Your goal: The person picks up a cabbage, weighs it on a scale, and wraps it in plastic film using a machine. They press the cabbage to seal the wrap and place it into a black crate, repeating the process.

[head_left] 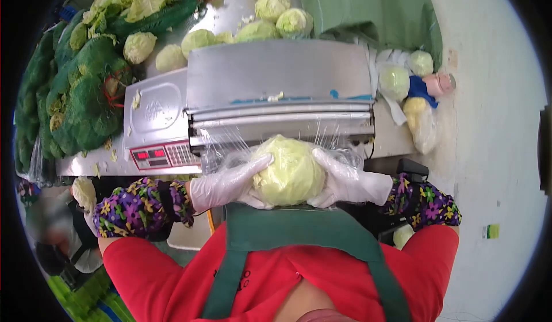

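Observation:
A pale green cabbage [289, 171] is held between my two gloved hands, close in front of my apron. My left hand [234, 183] presses on its left side, thumb on top and fingers curled beneath. On the opposite side my right hand [345, 179] grips it the same way. Clear plastic film [221, 152] stretches from the wrapping machine [282, 74] down around the cabbage and hands. The undersides of both hands are partly hidden by the cabbage.
Left of the machine stands a digital scale [158, 115] with a red display. Green mesh sacks [86, 103] of cabbages fill the far left. Loose cabbages [259, 31] lie behind the machine. Wrapped cabbages [394, 83] and a pink-lidded jar [440, 84] stand at right.

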The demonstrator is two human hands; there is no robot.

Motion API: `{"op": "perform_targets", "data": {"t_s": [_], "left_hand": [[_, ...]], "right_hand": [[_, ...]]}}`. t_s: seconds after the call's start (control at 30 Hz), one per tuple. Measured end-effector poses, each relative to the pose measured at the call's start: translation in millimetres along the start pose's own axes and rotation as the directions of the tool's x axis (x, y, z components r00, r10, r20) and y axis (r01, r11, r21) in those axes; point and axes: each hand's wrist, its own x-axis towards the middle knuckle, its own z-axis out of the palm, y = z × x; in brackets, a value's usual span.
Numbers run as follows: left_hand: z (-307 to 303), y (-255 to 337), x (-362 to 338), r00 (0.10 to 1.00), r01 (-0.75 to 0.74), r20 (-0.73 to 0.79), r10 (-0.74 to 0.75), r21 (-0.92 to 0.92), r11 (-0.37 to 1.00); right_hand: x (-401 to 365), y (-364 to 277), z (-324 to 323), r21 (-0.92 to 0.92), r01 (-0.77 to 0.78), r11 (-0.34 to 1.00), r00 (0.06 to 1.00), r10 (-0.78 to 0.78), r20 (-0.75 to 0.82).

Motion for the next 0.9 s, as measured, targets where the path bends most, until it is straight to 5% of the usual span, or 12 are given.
{"op": "perform_targets", "data": {"t_s": [0.07,0.13,0.4,0.43,0.47,0.5,0.57,0.6,0.67,0.7,0.8,0.9], "left_hand": [[-7.4,-36.6,15.7,0.969,0.247,0.048,-0.243,-0.177,0.953],[-6.0,-51.0,23.0,0.958,0.286,0.061,-0.28,-0.208,0.935],[-31.0,-106.9,31.3,0.993,0.082,0.107,-0.051,-0.312,0.946],[-68.7,-141.2,33.8,0.984,-0.164,0.086,0.154,0.114,0.98],[-87.8,-162.2,32.9,0.928,-0.37,0.154,0.341,0.513,0.775],[-77.8,-157.3,17.1,0.928,-0.368,0.156,0.337,0.516,0.774],[-46.5,-128.9,-30.5,0.977,-0.034,-0.213,0.011,-0.102,0.994],[-32.7,-126.3,-38.3,0.97,-0.007,-0.24,0.02,0.055,0.998],[-6.7,-143.4,-33.6,0.856,-0.233,-0.416,0.308,0.221,0.947],[-11.3,-147.1,-25.7,0.787,-0.261,-0.491,0.374,0.285,0.922],[-3.8,-131.7,-4.6,0.485,-0.55,-0.685,0.544,0.244,0.798],[7.2,-107.8,-8.3,0.483,-0.638,-0.803,0.35,-0.049,0.768]], "right_hand": [[15.5,33.2,-12.3,0.046,-0.047,0.998,0.999,0.048,-0.012],[21.8,50.5,-17.7,0.08,-0.089,0.993,0.996,0.091,-0.024],[28.7,88.8,-35.0,0.167,0.03,0.985,0.978,0.005,-0.209],[23.6,92.1,-35.4,0.247,0.098,0.964,0.972,-0.039,-0.232],[18.9,95.5,-34.7,0.325,0.165,0.931,0.963,-0.081,-0.257],[11.8,98.8,-30.8,0.328,0.169,0.929,0.963,-0.084,-0.257],[-2.9,103.9,-19.7,0.348,0.355,0.868,0.902,-0.221,-0.37],[-5.2,110.5,-14.1,0.35,0.355,0.867,0.903,-0.221,-0.368],[-7.4,126.1,-3.0,-0.333,0.493,0.804,0.659,-0.595,-0.46],[4.1,133.4,-0.8,-0.414,0.561,0.717,0.562,-0.697,-0.445],[4.5,121.7,0.6,-0.357,0.52,0.776,0.519,-0.619,-0.589],[-6.9,112.1,-16.0,-0.108,0.636,0.764,0.477,-0.499,-0.723]]}}
